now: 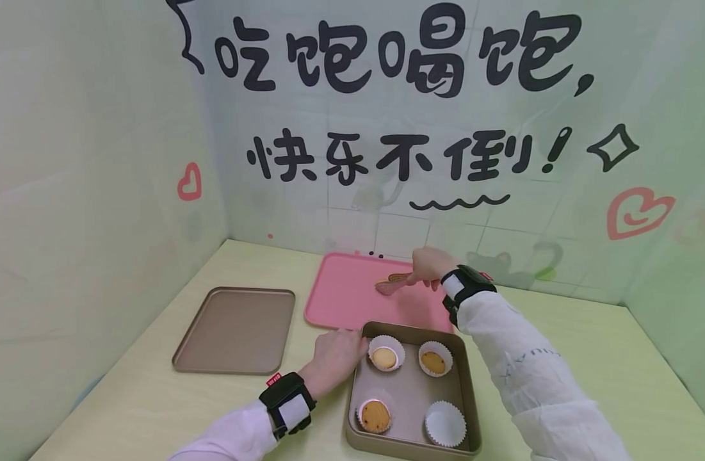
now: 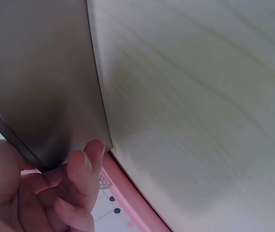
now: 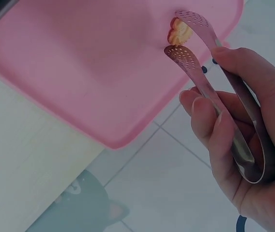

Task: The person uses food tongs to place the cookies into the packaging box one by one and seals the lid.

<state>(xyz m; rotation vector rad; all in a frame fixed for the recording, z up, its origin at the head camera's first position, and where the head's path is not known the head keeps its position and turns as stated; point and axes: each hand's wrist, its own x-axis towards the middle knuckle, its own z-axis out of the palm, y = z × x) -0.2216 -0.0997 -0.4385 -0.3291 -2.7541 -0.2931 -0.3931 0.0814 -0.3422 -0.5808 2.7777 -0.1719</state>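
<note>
Metal tongs (image 3: 188,62) with perforated tips are gripped by my right hand (image 1: 433,266) over the pink tray (image 1: 340,288). Between the tips is a small cookie (image 3: 179,32), yellowish with a red edge. My left hand (image 1: 337,353) holds the far left corner of a deep brown baking pan (image 1: 410,400); its fingers and thumb (image 2: 2,164) pinch the pan wall in the left wrist view. White paper cups stand in that pan. Three hold cookies, such as the far left cookie (image 1: 384,358); the near right cup (image 1: 446,424) is bare inside.
A shallow brown baking sheet (image 1: 234,330) lies on the left of the pale wood table (image 1: 583,358). The pink tray is close behind the deep pan. A printed backdrop (image 1: 364,218) rises along the table's back edge, with curtain-like sides left and right.
</note>
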